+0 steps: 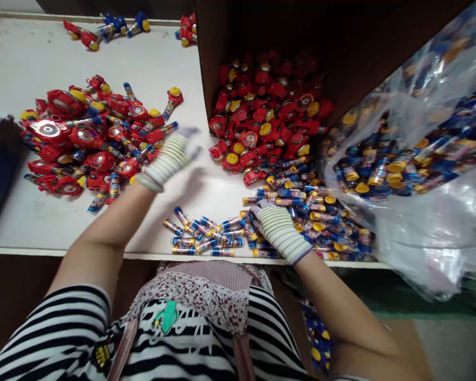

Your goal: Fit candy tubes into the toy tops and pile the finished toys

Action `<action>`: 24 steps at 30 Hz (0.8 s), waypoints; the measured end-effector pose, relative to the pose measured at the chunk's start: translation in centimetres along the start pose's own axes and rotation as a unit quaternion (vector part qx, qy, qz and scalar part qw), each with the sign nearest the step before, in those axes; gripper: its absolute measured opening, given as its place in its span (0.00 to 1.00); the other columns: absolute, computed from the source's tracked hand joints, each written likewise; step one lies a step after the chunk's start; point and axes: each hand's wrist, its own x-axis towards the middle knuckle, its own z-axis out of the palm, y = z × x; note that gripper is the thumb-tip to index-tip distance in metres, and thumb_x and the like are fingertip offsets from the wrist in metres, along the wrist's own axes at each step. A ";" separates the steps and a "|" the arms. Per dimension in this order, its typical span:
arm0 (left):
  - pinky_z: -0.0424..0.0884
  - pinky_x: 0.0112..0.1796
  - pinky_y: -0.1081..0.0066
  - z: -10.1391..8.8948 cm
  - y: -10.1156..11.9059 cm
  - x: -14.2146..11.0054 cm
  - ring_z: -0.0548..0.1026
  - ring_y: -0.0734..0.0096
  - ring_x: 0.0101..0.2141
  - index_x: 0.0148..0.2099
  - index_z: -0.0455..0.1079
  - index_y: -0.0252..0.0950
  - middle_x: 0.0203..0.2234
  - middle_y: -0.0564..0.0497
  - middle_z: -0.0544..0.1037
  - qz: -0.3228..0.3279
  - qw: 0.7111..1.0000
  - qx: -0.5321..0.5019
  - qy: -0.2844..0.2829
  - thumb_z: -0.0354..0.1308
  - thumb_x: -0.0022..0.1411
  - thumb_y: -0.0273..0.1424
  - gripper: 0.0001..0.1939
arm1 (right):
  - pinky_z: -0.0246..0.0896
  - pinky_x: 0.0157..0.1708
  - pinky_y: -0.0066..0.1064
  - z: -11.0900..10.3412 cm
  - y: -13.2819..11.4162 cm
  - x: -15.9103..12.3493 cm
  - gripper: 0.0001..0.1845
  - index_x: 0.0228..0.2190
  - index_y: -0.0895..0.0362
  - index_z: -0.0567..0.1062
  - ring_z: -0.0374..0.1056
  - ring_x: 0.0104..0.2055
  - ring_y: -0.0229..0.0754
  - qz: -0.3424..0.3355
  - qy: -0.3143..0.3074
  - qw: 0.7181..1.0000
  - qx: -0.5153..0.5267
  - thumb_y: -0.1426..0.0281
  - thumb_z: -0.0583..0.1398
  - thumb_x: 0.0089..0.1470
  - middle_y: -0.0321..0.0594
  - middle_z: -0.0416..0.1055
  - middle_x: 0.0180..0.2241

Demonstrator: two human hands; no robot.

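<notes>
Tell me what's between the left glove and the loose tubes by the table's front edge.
Head view: just bare white tabletop with a blurry shadow between the gloved left hand and the loose tubes.

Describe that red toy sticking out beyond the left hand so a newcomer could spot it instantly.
On the white table, find the heap of red toys left of the dark box. Just beyond the gloved left hand, look at the heap's far right corner. The red toy there lies slightly apart, round yellow cap at its far end, while its neighbours lie jumbled together.
</notes>
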 end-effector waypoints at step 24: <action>0.65 0.57 0.47 10.5 -5.8 -5.0 0.66 0.44 0.57 0.56 0.71 0.32 0.57 0.33 0.67 0.141 0.968 0.139 -0.154 0.67 0.54 0.34 0.28 | 0.59 0.60 0.51 2.8 1.2 3.0 0.25 0.53 0.61 0.74 0.68 0.56 0.54 0.040 0.268 0.890 0.367 0.60 0.53 0.60 0.55 0.72 0.51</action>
